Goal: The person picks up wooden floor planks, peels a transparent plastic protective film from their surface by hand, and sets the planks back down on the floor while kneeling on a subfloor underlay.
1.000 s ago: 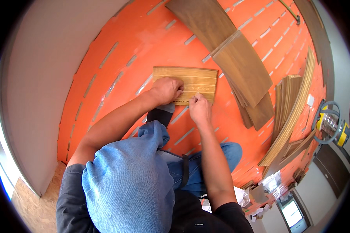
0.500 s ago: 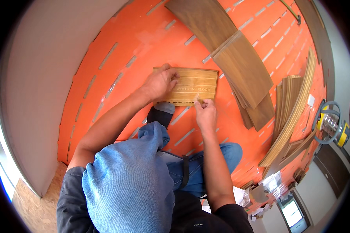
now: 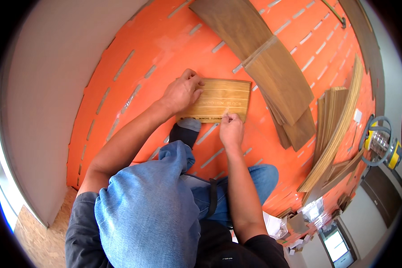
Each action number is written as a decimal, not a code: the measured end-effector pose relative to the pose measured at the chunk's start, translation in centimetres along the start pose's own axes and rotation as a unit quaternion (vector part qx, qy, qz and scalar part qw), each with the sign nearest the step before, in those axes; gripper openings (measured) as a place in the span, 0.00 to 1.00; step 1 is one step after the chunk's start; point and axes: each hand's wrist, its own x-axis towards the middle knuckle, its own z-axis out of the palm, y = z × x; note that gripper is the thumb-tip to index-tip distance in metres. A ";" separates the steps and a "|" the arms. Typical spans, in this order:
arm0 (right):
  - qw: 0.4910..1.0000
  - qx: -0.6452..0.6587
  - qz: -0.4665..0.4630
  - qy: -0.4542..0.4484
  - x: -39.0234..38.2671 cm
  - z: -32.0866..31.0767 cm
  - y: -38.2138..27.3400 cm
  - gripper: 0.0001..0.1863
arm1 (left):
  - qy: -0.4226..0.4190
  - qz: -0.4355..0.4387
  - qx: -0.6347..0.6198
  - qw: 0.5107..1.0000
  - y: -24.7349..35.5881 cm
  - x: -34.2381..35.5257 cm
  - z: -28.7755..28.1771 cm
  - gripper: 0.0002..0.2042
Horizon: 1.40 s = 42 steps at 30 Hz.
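A short wooden floorboard piece [image 3: 232, 89], pale side up with printed lettering, lies on the orange underlay in front of me. My left hand [image 3: 181, 93] is over its left end, fingers bent and the thumb apart from them; whether it touches the board is unclear. At the near edge, toward the right corner, my right hand [image 3: 232, 130] is closed in a pinch. A small pale bit shows at its fingertips, too small to name. My foot in a dark sock with a grey toe [image 3: 185, 132] is right beside the board's near left corner.
Brown floorboards [image 3: 279, 73] lie overlapped beyond and to the right. More planks [image 3: 332, 120] are stacked farther right, near a yellow and grey machine with a hose [image 3: 382, 143]. A hammer [image 3: 342, 21] rests at the far right. A pale wall [image 3: 53, 102] runs along the left.
My left hand has shifted slightly away and to the left over the board. The right hand has drawn a little left, its fingers closing tighter. The board has barely moved.
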 end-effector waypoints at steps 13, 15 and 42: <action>0.987 0.040 -0.093 0.122 -0.2 0.0 2.8 0.15 | 0.014 0.015 0.043 0.999 0.0 -0.3 0.5 0.20; 0.988 -0.001 -0.099 0.119 -0.9 0.2 1.4 0.13 | 0.017 0.015 0.039 0.999 0.0 -0.4 0.5 0.21; 0.994 0.011 -0.059 0.088 -2.2 0.9 4.0 0.10 | 0.018 0.021 0.044 0.999 -0.1 0.0 0.9 0.21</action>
